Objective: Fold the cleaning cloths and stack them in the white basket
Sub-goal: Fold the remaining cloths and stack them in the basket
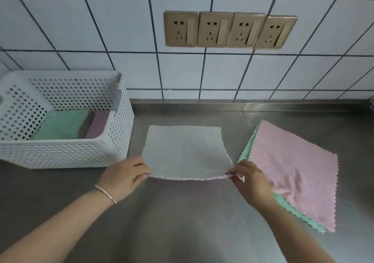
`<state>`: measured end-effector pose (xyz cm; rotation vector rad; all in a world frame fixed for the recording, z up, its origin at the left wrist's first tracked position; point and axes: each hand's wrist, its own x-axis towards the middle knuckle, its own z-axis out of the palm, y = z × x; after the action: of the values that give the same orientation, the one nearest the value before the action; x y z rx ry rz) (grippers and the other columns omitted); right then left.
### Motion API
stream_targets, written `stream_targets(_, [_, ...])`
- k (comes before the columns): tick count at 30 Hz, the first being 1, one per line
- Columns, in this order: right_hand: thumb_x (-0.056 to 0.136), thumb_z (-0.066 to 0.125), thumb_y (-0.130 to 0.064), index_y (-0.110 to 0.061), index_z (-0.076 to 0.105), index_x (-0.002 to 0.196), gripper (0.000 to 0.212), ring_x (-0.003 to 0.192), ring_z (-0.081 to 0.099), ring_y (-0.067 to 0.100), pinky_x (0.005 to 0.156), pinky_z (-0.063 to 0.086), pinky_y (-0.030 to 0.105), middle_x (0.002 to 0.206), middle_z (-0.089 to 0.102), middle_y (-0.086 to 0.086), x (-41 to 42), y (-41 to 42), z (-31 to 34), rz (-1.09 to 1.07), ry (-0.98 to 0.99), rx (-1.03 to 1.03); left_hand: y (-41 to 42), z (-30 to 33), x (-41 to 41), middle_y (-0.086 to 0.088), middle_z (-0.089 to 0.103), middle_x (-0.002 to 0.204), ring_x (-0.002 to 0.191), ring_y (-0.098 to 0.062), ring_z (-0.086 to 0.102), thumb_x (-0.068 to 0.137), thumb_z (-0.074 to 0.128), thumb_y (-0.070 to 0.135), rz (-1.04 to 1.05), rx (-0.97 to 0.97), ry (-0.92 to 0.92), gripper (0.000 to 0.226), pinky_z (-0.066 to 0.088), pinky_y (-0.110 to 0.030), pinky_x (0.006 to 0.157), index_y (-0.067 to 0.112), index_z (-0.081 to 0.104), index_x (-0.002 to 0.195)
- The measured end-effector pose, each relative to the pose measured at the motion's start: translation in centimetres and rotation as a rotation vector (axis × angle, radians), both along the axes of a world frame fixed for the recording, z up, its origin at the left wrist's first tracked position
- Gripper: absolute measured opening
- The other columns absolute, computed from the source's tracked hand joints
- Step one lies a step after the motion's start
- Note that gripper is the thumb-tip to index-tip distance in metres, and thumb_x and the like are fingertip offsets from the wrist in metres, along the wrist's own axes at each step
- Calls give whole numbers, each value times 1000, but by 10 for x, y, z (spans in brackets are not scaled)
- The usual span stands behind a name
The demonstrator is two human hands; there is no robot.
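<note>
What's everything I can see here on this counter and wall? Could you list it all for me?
white basket: one, white, perforated, left on the counter
folded cloths: at least two, green and purplish, inside the basket
pale cloth: one, whitish with pink underside, centre, near edge lifted
pink cloth: one, pink, flat at right
green cloth: at least one, green, under the pink cloth
counter: one, grey steel
sockets: four, gold, on the tiled wall
bracelet: one, silver, left wrist
left hand: pinches the pale cloth's near-left corner
right hand: pinches its near-right corner
</note>
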<state>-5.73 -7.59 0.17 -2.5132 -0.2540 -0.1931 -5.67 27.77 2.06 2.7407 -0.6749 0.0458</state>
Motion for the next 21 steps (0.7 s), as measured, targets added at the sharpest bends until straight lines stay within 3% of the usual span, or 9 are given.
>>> stream_targets(2, [71, 75, -2, -24, 75, 73, 22, 68, 62, 16, 60, 45, 25, 71, 53, -17, -20, 3, -29, -32, 180, -23, -1, -33, -22, 14, 50, 81, 58, -8, 59, 73, 55, 34, -33, 65, 95, 7, 40, -17, 43, 32, 50, 79])
stream_targets(5, [81, 67, -11, -28, 75, 82, 18, 74, 62, 13, 66, 51, 30, 79, 58, -12, -45, 2, -54, -74, 461, -56, -4, -69, -45, 18, 50, 67, 48, 3, 50, 48, 84, 33, -40, 148, 275, 48, 20, -5, 41, 33, 43, 73])
stream_targets(7, [80, 65, -15, -31, 74, 85, 19, 81, 62, 14, 70, 52, 30, 85, 58, -11, -57, 0, -62, -49, 539, -80, -6, -80, -53, 21, 51, 66, 49, 7, 50, 38, 87, 41, -47, 220, 358, 58, 18, -5, 40, 35, 42, 74])
stream_targets(10, [80, 63, -36, -38, 68, 102, 22, 107, 52, 7, 88, 47, 25, 109, 52, -18, -66, -4, -57, 140, 620, -261, -9, -81, -60, 18, 56, 95, 83, -1, 60, 64, 71, 51, -22, 256, 408, 42, 33, -17, 58, 35, 53, 98])
stream_targets(12, [83, 59, -48, -38, 67, 106, 27, 114, 47, 4, 93, 41, 23, 117, 51, -20, -63, -4, -51, 191, 665, -335, -9, -79, -58, 18, 52, 105, 94, -3, 56, 74, 59, 57, 3, 278, 622, 36, 36, -21, 70, 38, 55, 105])
stream_targets(16, [88, 53, -40, -34, 69, 94, 18, 103, 59, 9, 87, 48, 27, 107, 63, -11, -35, 6, -46, 47, 721, -288, -7, -67, -33, 16, 62, 96, 88, -3, 58, 76, 51, 57, 192, 51, 795, 12, 46, -22, 83, 47, 56, 78])
stream_targets(18, [87, 52, -33, -35, 68, 93, 17, 91, 64, 14, 83, 53, 31, 100, 69, -7, -10, 12, -47, -113, 734, -191, -7, -68, -8, 11, 66, 92, 88, -9, 61, 86, 55, 40, 403, -115, 724, 7, 47, -25, 81, 38, 62, 84])
stream_targets(21, [87, 54, -28, -27, 65, 109, 25, 91, 65, 24, 81, 54, 34, 99, 71, 2, 33, 21, -53, -361, 711, -16, -5, -84, 37, -2, 67, 81, 83, -23, 65, 89, 55, 25, 775, -310, 660, 13, 51, -31, 85, 17, 65, 93])
